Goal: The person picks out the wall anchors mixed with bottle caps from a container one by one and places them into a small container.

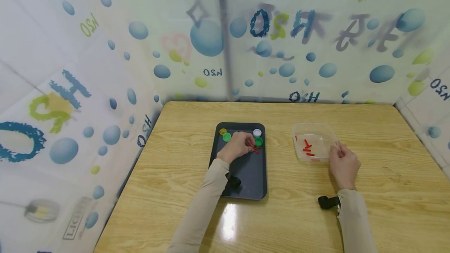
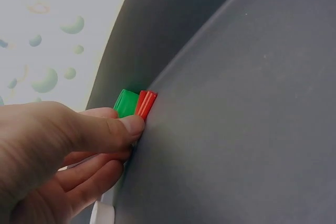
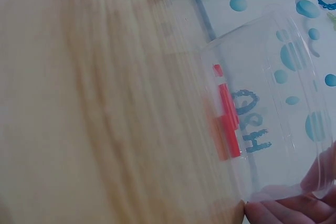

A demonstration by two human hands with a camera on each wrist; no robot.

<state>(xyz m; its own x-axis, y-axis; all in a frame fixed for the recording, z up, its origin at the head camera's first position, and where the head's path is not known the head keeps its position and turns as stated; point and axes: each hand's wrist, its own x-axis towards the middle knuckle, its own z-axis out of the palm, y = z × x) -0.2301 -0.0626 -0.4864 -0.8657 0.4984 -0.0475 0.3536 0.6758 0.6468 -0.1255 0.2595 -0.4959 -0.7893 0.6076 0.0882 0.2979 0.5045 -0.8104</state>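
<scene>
My left hand [image 1: 238, 146] reaches over the dark grey tray [image 1: 242, 186]. In the left wrist view its thumb and index finger pinch a short red stick [image 2: 146, 104], right beside a green bottle cap [image 2: 126, 103]. The head view shows red sticks [image 1: 257, 150] by the fingertips; the thumb hides their near ends. On the right, my right hand [image 1: 344, 166] grips the near right rim of a clear plastic container [image 1: 318, 128]. Several red sticks [image 1: 308, 143] lie loose inside it. The right wrist view shows the container's side, with the fingers at its corner.
In the tray's far left corner sit a yellow cap [image 1: 223, 131] and a green cap [image 1: 226, 137]. A white cap [image 1: 257, 132] and another green cap [image 1: 258, 141] are at the far right. Patterned walls bound the wooden table [image 1: 281, 214] behind and at the sides.
</scene>
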